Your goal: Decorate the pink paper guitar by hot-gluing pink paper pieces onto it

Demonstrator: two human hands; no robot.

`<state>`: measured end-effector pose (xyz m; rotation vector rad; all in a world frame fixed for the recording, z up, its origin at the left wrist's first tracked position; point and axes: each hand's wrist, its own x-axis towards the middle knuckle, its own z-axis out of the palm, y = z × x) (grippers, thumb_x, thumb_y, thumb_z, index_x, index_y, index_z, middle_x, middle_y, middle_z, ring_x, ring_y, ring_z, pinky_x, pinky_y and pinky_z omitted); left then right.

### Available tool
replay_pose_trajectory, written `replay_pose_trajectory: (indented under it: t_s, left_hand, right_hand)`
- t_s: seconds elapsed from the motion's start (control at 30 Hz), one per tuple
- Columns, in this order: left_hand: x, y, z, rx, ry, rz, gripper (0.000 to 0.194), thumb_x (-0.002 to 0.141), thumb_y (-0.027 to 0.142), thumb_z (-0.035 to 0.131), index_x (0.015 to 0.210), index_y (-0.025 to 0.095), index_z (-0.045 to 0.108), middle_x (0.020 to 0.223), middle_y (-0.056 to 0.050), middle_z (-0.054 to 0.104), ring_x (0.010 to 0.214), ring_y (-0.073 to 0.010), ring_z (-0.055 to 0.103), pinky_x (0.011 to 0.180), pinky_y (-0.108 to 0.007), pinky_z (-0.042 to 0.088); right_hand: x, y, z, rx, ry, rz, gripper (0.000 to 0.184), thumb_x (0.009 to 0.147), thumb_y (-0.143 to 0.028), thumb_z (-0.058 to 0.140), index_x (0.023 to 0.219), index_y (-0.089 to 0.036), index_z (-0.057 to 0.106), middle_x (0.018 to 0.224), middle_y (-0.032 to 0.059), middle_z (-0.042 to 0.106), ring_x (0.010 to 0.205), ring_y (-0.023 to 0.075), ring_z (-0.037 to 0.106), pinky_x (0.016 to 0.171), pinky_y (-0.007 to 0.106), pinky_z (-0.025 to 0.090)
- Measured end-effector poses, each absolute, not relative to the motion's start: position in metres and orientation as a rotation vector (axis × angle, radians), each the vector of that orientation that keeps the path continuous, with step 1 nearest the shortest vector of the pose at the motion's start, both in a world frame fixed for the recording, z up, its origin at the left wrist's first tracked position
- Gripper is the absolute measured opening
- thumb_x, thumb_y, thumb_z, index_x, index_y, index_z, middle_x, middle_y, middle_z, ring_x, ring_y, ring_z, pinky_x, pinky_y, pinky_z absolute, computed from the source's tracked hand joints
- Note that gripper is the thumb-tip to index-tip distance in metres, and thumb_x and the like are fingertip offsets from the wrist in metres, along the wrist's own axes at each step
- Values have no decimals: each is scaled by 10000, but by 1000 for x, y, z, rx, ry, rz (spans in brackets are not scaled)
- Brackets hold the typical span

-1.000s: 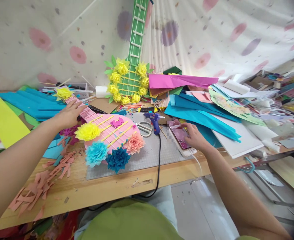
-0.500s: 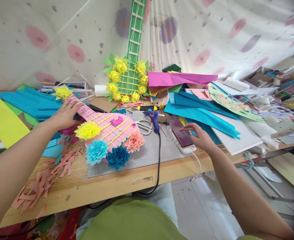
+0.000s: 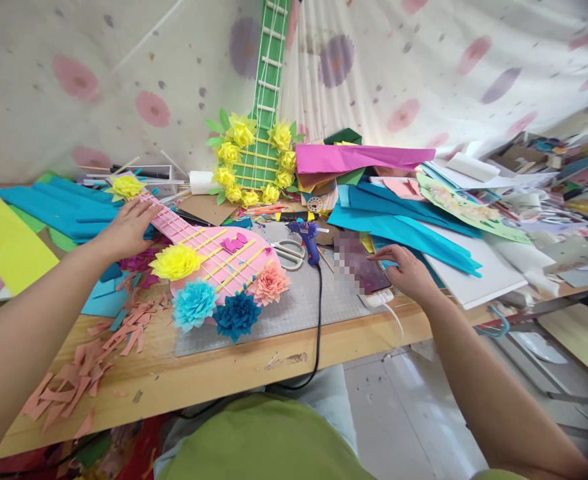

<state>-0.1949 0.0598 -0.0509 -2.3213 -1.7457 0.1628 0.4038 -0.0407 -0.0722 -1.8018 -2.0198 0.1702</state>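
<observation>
My left hand [image 3: 133, 229] lies across the neck of a pink paper guitar [image 3: 231, 257], its fingers outstretched over the strings. Yellow, light blue, dark blue and coral paper flowers ring the guitar's lower edge; another yellow flower [image 3: 127, 187] is at the neck's end. Over a smartphone [image 3: 360, 263] with a dark, partly pixelated screen, my right hand [image 3: 404, 270] is open, forefinger extended at the screen. The phone lies on a white power strip [image 3: 380, 298]. Between guitar and phone are a blue glue gun [image 3: 308, 241] and scissors [image 3: 294, 257].
A green guitar [image 3: 261, 157] with yellow flowers leans against the patterned curtain [image 3: 399, 53]. Coloured paper sheets [image 3: 404, 233] crowd the right. Coral scraps [image 3: 81, 370] litter the front left. The glue gun's black cord [image 3: 319, 320] drops over the table edge beside the cutting mat [image 3: 294, 320].
My right hand lifted off the phone, shifted slightly right, then brought its forefinger back to the screen. The screen turned from bright pink to dark. My left hand stayed on the guitar neck.
</observation>
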Motion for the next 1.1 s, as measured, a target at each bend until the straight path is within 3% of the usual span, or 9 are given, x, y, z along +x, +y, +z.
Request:
replay_pose_trajectory:
  t_s: [0.47, 0.67, 0.87, 1.1]
  left_hand:
    - [-149, 56, -31, -2401, -1708, 514, 752, 774, 74, 455, 1503, 105, 270, 1563, -172, 299, 1464, -269, 223, 1160, -400, 198]
    - [-146, 62, -27, -2405, -1596, 540, 746, 770, 60, 503, 1485, 73, 292, 1505, -197, 389, 1375, -292, 389, 1124, -407, 260]
    - [-143, 67, -18, -2489, -1555, 631, 614, 746, 76, 524, 1356, 39, 468, 1420, -184, 483, 1247, -274, 502, 1069, -345, 341]
    - [-151, 53, -5, -2519, -1745, 635, 534, 800, 91, 430, 1332, 75, 465, 1389, -157, 483, 1152, -245, 540, 962, -315, 418]
  right_hand:
    - [396, -53, -64, -1772, -2050, 292, 328, 612, -113, 407, 870, -265, 541, 893, 24, 742, 1047, 267, 619, 778, 402, 527]
    - [405, -50, -64, -1863, -1991, 226, 310, 610, -109, 409, 845, -271, 531, 893, 9, 746, 986, 265, 625, 744, 383, 510]
    - [405, -44, -65, -1805, -1858, 128, 317, 589, -125, 429, 872, -246, 503, 793, 31, 679, 807, 235, 621, 685, 343, 473]
    - [355, -29, -63, -1716, -1832, 237, 304, 586, -136, 452, 874, -223, 499, 803, 47, 593, 779, 213, 572, 703, 328, 447]
